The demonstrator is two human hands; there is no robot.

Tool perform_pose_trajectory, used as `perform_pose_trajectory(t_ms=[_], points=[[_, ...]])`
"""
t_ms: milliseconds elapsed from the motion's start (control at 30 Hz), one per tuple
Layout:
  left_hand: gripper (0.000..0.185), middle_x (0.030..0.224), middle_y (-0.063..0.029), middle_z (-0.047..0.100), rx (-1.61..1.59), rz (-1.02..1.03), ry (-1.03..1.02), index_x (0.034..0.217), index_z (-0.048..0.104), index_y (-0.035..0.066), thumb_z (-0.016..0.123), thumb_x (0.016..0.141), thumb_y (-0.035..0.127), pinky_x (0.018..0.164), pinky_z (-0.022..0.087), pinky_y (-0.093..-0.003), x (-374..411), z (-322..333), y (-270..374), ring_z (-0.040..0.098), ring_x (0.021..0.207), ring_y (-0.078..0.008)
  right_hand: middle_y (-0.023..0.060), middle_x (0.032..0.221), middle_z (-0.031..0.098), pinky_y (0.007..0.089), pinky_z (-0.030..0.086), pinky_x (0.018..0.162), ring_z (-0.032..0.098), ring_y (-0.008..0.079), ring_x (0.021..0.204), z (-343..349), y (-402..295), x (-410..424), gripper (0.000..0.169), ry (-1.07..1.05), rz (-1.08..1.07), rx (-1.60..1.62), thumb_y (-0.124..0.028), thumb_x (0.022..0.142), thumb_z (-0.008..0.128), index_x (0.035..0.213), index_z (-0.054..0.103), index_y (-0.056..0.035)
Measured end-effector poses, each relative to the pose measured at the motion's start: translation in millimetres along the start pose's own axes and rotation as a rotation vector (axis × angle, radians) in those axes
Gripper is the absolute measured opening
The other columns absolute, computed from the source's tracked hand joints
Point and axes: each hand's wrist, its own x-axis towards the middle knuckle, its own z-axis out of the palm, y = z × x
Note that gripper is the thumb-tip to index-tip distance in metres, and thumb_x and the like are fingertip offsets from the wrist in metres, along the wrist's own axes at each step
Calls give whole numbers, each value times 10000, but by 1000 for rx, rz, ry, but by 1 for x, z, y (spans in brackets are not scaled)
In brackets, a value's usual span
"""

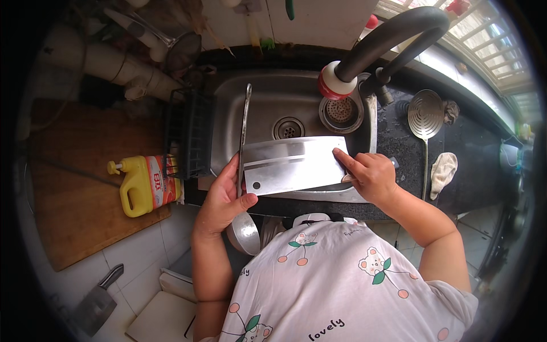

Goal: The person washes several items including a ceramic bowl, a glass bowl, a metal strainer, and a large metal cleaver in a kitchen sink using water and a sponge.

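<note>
Over the steel sink (256, 107), a wide-bladed cleaver (295, 162) lies flat to my view. Its handle is in my right hand (372, 173), and my extended index finger rests on the blade near the handle end. A metal ladle (244, 115) crosses the cleaver's far left end; its long handle runs upward and its bowl (244, 237) hangs below, near my shirt. My left hand (226, 199) is closed around the ladle handle, with the thumb close to the cleaver's lower left corner. Whether those fingers also touch the blade is hidden.
A black faucet (393, 38) arches over the sink's right side, above a strainer basket (339, 111). Right of it lie a skimmer (426, 113) and a cloth (444, 173). Left are a black rack (188, 132), a yellow pump bottle (149, 184), a wooden board (98, 171) and another cleaver (96, 305).
</note>
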Motion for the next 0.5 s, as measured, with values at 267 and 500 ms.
perform_pose_trajectory(t_ms=[267,500], points=[[980,1364,-120,343,47,42,-33,1378,149,-53,785,663,155,1032,264,-307,2,-1,0,360,1239,-182,24,584,468,316,390,469,485,185,498,1,-1,-3,498,13,3,8,-126,705,634,1197,550,-128],[1002,1372,-124,330,36,38,-39,1380,129,-57,787,663,181,1031,269,-307,1,-2,-2,351,1246,-186,22,580,467,317,390,467,486,183,498,1,-2,-4,499,9,-5,19,-132,713,627,1205,543,-130]])
